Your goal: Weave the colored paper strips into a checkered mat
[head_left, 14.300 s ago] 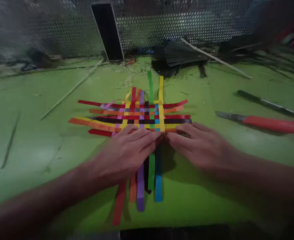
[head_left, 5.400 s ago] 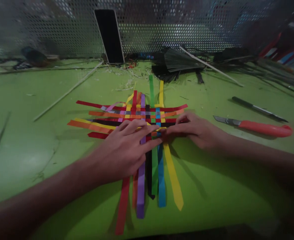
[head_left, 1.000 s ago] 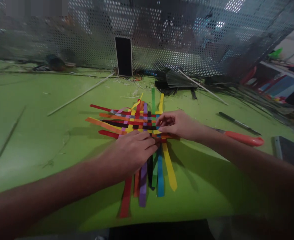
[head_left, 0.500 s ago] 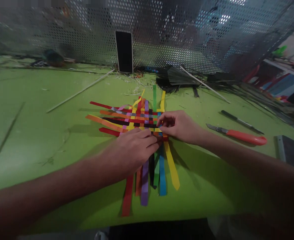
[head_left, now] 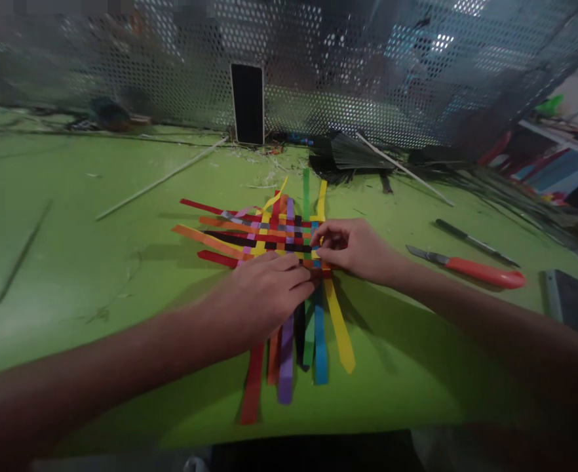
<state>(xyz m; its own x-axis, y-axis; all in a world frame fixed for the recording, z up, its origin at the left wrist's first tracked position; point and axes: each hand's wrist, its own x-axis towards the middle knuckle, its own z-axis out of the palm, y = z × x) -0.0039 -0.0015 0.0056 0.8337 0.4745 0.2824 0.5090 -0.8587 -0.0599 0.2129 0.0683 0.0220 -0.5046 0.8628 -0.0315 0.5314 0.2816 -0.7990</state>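
Note:
A woven mat of colored strips lies on the green table, with loose ends fanning out at its left, far and near sides. My left hand rests across the mat's near edge, palm down, its fingers stretched over the strips; its thumb is hidden. At the mat's right edge, my right hand has thumb and forefinger bent into a pinch at the blue strip, beside the yellow strip. The exact strip between those fingertips is partly hidden.
To the right lie a red-handled knife, a dark pen-like tool and a grey flat object. A phone leans on the perforated metal panel. Thin sticks and dark fibers lie toward the back.
The whole view has shifted slightly, so things appear a little farther right. Both hands keep nearly the same pose on the mat.

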